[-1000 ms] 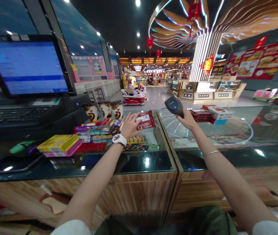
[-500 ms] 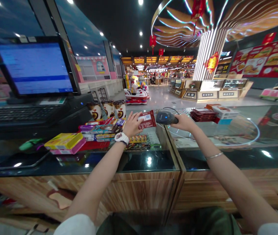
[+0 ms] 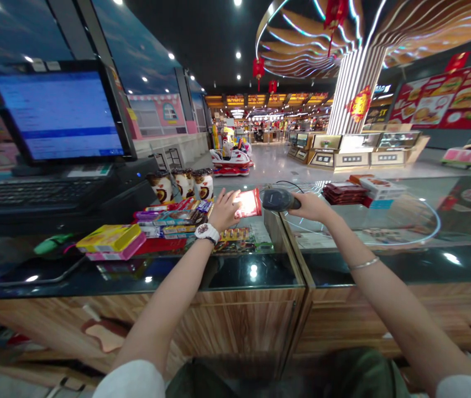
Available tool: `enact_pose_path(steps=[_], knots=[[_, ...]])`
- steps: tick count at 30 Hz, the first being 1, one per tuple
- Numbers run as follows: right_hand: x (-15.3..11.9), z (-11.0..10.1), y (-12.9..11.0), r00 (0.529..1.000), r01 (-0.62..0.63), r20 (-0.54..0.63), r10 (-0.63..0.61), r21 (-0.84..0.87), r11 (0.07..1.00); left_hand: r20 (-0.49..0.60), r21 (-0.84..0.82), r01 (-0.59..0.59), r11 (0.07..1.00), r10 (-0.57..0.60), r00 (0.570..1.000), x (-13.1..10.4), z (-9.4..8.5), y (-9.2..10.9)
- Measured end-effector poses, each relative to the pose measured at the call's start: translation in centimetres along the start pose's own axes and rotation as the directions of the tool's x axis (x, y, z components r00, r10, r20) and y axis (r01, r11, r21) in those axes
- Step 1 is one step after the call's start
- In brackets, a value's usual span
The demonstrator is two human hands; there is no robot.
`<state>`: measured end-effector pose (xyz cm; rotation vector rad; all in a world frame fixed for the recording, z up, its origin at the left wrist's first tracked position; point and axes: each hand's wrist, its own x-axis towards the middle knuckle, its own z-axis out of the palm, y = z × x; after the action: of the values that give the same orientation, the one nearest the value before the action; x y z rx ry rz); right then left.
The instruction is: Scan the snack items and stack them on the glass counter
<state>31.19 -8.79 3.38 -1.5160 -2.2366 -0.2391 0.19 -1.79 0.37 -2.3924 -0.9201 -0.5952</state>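
My left hand (image 3: 224,211), with a white watch at the wrist, is closed on a small red snack packet (image 3: 252,202). Bright light washes out the packet's label. My right hand (image 3: 310,208) is wrapped round the handle of a dark barcode scanner (image 3: 277,199), whose head faces the packet from just to its right. A narrow gap shows between scanner and packet. Both hands are over the glass-topped counter (image 3: 235,275). Left of my left hand lie several colourful snack boxes (image 3: 173,218), and three patterned cups (image 3: 184,184) stand behind them.
A monitor (image 3: 61,113) and a black keyboard (image 3: 32,188) stand at the left. Nearer lies a stack of yellow and pink boxes (image 3: 113,240). Dark red packets (image 3: 343,193) and a white box (image 3: 380,188) sit on the right. A cable (image 3: 291,184) runs behind the scanner.
The packet's face has gone from plainly lit to glaring bright, and the blue light on the scanner's top no longer shows. Both hands have stayed nearly in place.
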Motion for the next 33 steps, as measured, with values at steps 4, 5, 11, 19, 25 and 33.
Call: enact_pose_path(steps=[4,5,11,19,25,33], knots=[[0.1,0.0,0.2,1.000,0.001,0.010,-0.001,-0.011,1.000,0.002,0.000,0.009,1.000,-0.009,1.000,0.1,-0.2,0.1],[0.1,0.1,0.2,1.000,-0.001,0.014,0.001,-0.016,1.000,0.005,0.002,0.011,1.000,-0.011,1.000,0.1,-0.2,0.1],[0.1,0.4,0.4,1.000,0.001,-0.016,-0.001,-0.001,1.000,0.007,0.004,0.017,1.000,-0.017,1.000,0.1,-0.3,0.1],[0.3,1.9,1.6,0.999,-0.036,-0.011,0.038,0.125,0.991,-0.009,0.015,0.005,1.000,-0.005,1.000,0.1,-0.3,0.2],[1.0,3.7,3.6,0.993,0.118,-0.049,-0.107,0.364,0.924,-0.010,-0.013,-0.007,1.000,0.007,1.000,0.4,-0.4,0.5],[1.4,5.4,4.5,0.970,0.184,0.090,-0.226,0.339,0.923,-0.062,-0.035,0.057,0.998,-0.059,0.996,0.2,-0.7,0.4]])
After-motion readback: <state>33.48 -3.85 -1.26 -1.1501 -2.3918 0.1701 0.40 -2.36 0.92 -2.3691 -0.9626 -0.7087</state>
